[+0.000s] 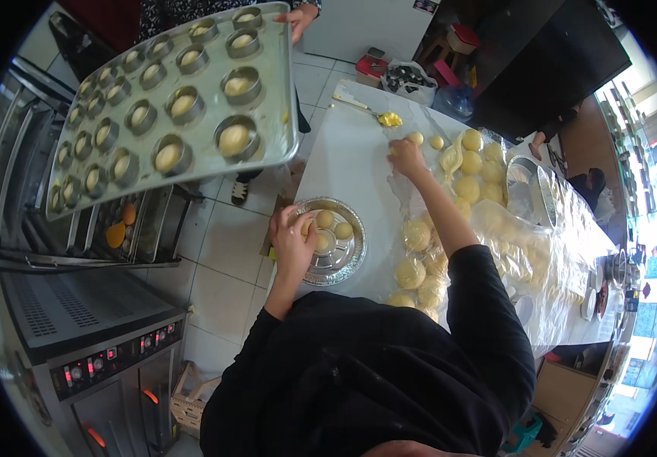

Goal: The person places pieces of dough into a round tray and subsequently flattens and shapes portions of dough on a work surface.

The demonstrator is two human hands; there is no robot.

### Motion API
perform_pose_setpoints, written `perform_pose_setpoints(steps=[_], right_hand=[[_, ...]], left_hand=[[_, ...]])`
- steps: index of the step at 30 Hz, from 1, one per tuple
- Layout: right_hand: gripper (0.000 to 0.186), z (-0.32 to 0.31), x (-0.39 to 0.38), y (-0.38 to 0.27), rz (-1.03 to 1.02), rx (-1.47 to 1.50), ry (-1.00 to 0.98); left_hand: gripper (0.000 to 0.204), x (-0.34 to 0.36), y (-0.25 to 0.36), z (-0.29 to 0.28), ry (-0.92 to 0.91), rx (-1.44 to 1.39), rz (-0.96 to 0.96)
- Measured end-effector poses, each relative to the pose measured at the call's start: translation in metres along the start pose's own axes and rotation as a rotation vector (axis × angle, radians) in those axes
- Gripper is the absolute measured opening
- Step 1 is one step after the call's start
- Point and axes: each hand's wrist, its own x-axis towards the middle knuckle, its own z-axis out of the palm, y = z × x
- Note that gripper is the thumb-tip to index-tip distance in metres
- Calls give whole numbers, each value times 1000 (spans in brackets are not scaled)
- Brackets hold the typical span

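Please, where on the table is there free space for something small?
The white table is bare between the foil pan, yellow paste and right hand; a narrower strip between pan and dough balls also looks free. Rightward, these balls and clear plastic crowd it.

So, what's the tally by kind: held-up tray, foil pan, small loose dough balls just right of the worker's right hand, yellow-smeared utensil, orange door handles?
Held-up tray: 1
Foil pan: 1 visible (can't tell whether stacked)
Small loose dough balls: 2
Yellow-smeared utensil: 1
Orange door handles: 2
Total: 7
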Motion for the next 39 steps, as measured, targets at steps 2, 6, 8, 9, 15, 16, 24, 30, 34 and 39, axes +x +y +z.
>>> perform_pose_setpoints(steps=[2, 6, 8, 9, 15, 16, 24, 30, 34, 39], right_hand=[[32, -2, 1, 10, 57, 64, -106], [31, -55, -44, -57, -48, 466, -28], [34, -73, -85, -95, -82, 663, -210], [35, -75, -105, -109, -134, 705, -321], [31, -17, -159, -120, -404, 296, -331], [30, -11, -164, -120, -449, 234, -318], [37, -23, -44, -50, -148, 373, 194], [34, -4, 19, 43, 143, 60, 147], [25, -31, 13, 27, 4, 254, 314], [31, -59, -82, -87, -239, 822, -422]], left_hand=[[19, -1, 4, -7, 23, 18, -37], [16, -22, -16, -15, 44, 106, -172], [17, -26, -22, -16, 37, 79, -192], [18, -26, -24, -16, 35, 47, -210], [22, -13, -17, -15, 74, 103, -103], [22, -13, -16, -16, 73, 102, -100], [26, -24, -10, -24, 55, 63, -188], [28, -17, -7, -24, 43, -13, -131], [28, -18, -19, -29, 78, 30, -171], [29, -16, -25, -39, 105, 59, -273]])
